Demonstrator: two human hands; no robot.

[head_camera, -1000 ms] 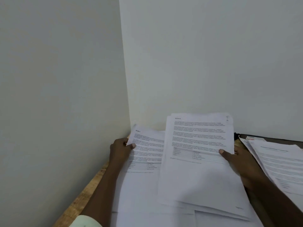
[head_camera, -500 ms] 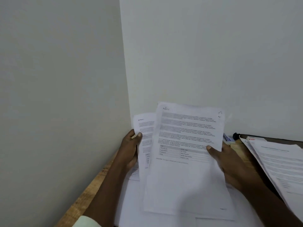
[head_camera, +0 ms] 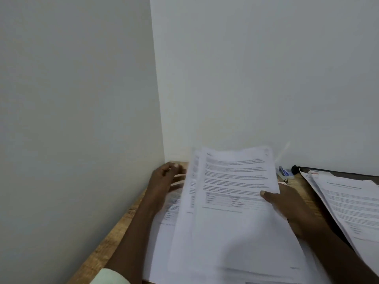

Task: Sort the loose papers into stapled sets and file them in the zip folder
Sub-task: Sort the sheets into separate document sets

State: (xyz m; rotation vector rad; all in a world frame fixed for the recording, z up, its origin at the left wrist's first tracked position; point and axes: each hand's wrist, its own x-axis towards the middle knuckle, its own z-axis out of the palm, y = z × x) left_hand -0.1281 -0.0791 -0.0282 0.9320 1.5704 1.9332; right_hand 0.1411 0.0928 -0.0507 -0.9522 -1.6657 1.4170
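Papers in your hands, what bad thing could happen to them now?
1. Only the right hand plainly pinches the held papers, with its thumb at one edge. Their left edges are fanned, so sheets might slide out or lose their order. The left hand is too blurred to tell if it helps.
2. More loose sheets lie right under them on the table, so sets could get mixed.

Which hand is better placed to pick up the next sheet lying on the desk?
Left, probably: the left hand hovers, blurred, over the flat sheets, while the right hand pinches the raised bundle, thumb on top.
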